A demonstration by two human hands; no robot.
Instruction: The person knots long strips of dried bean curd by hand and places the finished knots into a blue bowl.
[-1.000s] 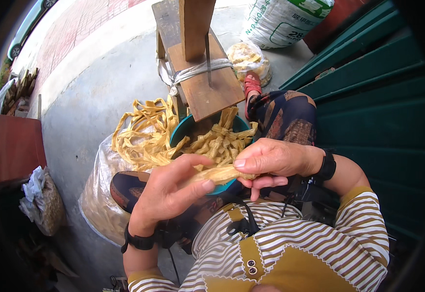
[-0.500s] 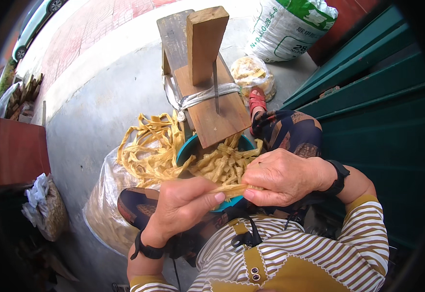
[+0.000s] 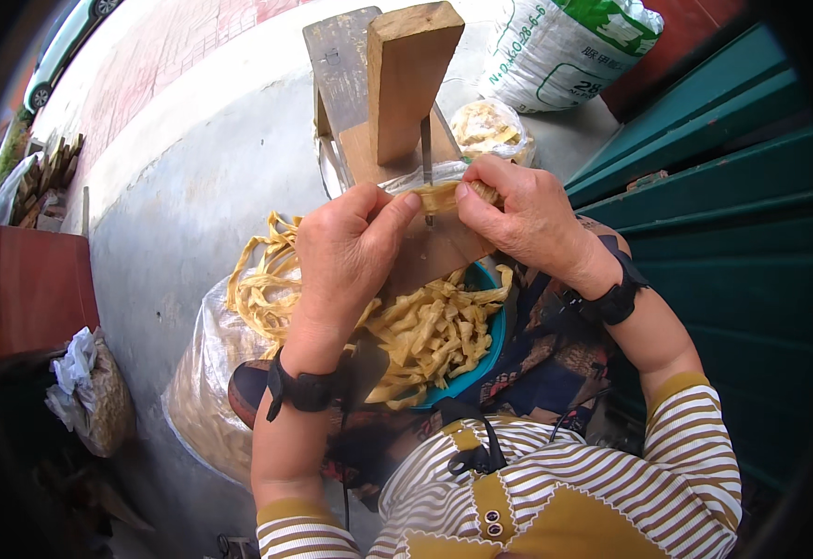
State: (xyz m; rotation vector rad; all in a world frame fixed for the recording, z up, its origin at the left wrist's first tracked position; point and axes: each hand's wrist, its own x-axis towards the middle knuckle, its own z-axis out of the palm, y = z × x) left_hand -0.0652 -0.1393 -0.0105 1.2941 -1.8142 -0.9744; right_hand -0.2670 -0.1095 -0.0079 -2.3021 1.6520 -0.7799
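A tan, ribbon-like strip (image 3: 440, 197) is stretched between my hands against a thin upright metal blade (image 3: 426, 142) on a wooden stand (image 3: 444, 250). My left hand (image 3: 351, 238) pinches its left end, thumb on top. My right hand (image 3: 523, 210) grips the other end, with a bunched part showing by its fingers. Just below the board, a teal basin (image 3: 495, 349) holds many short, folded tan pieces (image 3: 434, 331). Long loose strips (image 3: 262, 279) lie to the left of the basin, partly behind my left forearm.
A clear plastic sack (image 3: 203, 373) sits under the long strips. Beyond the stand are a bag of tan pieces (image 3: 490, 130) and a large white-and-green sack (image 3: 569, 56). Green metal panels (image 3: 714, 214) rise at the right. Another tied bag (image 3: 94, 396) stands far left.
Both hands have moved up and away from me, from over the basin to the blade on the stand, carrying the strip. More of the pieces in the basin now show.
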